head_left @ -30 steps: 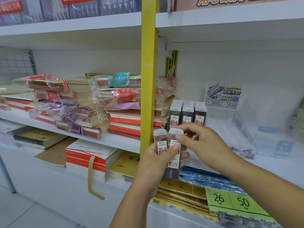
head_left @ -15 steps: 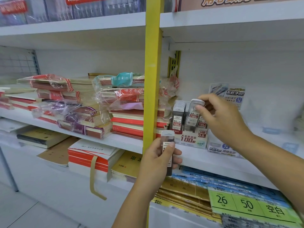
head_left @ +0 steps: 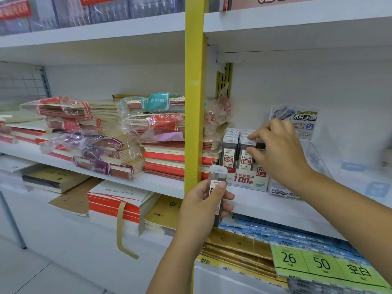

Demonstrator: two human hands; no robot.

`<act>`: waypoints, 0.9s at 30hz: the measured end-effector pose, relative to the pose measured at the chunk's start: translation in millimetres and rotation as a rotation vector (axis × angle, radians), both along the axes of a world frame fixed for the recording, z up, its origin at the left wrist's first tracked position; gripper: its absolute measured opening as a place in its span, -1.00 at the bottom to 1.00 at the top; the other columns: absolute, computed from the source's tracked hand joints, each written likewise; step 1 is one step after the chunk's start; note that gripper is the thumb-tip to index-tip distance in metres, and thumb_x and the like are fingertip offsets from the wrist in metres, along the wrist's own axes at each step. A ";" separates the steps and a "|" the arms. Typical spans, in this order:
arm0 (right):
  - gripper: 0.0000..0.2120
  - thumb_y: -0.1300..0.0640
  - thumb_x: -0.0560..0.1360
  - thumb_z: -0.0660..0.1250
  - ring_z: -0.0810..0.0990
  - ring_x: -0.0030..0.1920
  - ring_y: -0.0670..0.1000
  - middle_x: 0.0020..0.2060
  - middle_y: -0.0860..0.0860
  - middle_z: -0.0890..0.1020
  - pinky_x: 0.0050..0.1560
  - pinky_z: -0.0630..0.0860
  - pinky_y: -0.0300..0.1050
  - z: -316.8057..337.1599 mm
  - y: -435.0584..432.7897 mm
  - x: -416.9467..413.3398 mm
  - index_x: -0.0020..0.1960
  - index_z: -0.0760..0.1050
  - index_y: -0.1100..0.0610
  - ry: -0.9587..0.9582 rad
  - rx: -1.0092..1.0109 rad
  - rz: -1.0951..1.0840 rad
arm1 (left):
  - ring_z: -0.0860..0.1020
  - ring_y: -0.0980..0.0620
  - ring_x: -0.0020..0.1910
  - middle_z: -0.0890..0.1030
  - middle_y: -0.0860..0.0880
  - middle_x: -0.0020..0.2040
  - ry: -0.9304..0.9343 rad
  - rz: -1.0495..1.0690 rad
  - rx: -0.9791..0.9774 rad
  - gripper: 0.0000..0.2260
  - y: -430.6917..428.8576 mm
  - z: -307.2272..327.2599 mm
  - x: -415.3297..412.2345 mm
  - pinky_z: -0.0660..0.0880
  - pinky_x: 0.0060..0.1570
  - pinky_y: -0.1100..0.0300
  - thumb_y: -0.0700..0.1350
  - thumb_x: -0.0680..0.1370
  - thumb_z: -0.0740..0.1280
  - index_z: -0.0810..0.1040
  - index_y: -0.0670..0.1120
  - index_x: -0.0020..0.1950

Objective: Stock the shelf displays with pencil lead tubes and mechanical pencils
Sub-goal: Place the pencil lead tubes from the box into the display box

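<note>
A white cardboard display box (head_left: 244, 179) stands on the middle shelf, right of the yellow post, with rows of grey pencil lead tubes (head_left: 229, 150) standing upright in it. My right hand (head_left: 277, 153) reaches over the box and pinches the white cap of a lead tube (head_left: 246, 158) in the middle row between index finger and thumb. The right row is mostly hidden behind that hand. Lower down, in front of the shelf edge, my left hand (head_left: 203, 202) grips one more lead tube (head_left: 216, 176) upright.
A yellow upright post (head_left: 196, 102) divides the shelving. Wrapped stacks of notebooks (head_left: 152, 132) fill the shelf to the left. A clear acrylic stand with a printed sign (head_left: 303, 122) sits right of the box. Blue and gold packs and green price cards (head_left: 318, 264) lie below.
My right hand took one of two tubes from my left hand, carried it up to the display box and lowered it into the middle row. My left hand now holds a single tube.
</note>
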State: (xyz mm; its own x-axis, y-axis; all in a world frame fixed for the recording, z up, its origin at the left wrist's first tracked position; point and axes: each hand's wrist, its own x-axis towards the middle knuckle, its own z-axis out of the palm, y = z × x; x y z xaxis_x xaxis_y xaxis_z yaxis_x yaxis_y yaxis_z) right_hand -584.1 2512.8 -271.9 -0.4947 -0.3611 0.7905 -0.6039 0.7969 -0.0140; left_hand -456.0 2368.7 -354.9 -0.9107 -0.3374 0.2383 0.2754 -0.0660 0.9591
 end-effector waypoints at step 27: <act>-0.90 0.08 0.59 0.27 0.64 -0.10 -0.02 -0.13 -0.10 0.63 -0.12 0.60 0.00 25.1 30.8 30.7 -0.01 0.48 -0.13 -0.210 -0.525 0.528 | 0.18 0.33 0.42 0.33 0.23 0.45 0.225 0.394 -0.823 -0.59 16.2 -10.4 -28.5 0.00 0.33 0.57 -0.08 0.64 0.27 0.37 0.07 0.50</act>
